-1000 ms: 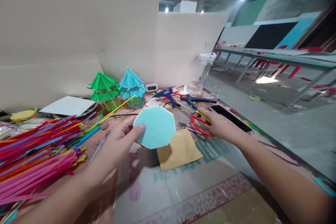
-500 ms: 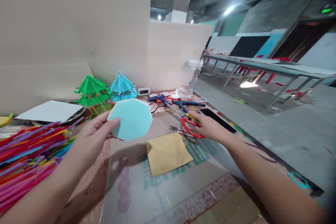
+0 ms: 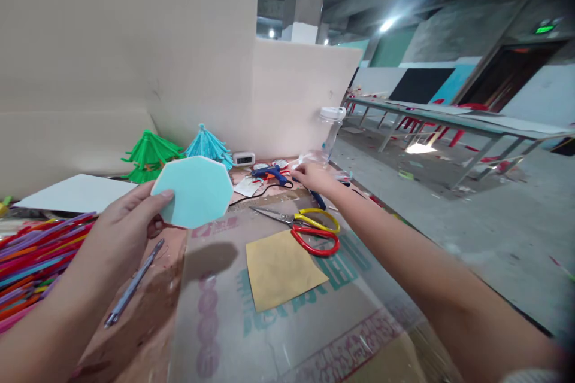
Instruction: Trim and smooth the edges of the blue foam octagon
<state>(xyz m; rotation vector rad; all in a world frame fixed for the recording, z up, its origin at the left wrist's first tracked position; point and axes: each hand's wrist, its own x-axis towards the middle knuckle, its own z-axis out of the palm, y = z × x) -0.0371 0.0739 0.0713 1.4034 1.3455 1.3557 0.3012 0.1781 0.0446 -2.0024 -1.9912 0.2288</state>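
My left hand (image 3: 135,212) pinches a light-blue octagonal card (image 3: 195,191) by its left edge, thumb on its face, and holds it above the table. My right hand (image 3: 314,178) reaches to the back of the table, fingers curled together beside the blue glue gun (image 3: 277,175); what they grip, if anything, is hidden. Scissors (image 3: 294,217) with one red and one yellow handle lie with blades apart, partly over a tan square of paper (image 3: 283,275). Under these is a printed cardboard sheet (image 3: 215,323) covered in clear plastic.
Many coloured pipe cleaners (image 3: 40,263) lie at left, near a pen (image 3: 135,284). Behind stand a green fringed cone roof (image 3: 150,149), a blue one (image 3: 206,146), a small digital clock (image 3: 244,159) and a clear bottle (image 3: 330,131). White boards (image 3: 197,60) wall the back.
My right hand has let go of the scissors, now lying nearer the middle by the tan paper, and moved back toward the glue gun. My left hand and the octagon shifted left.
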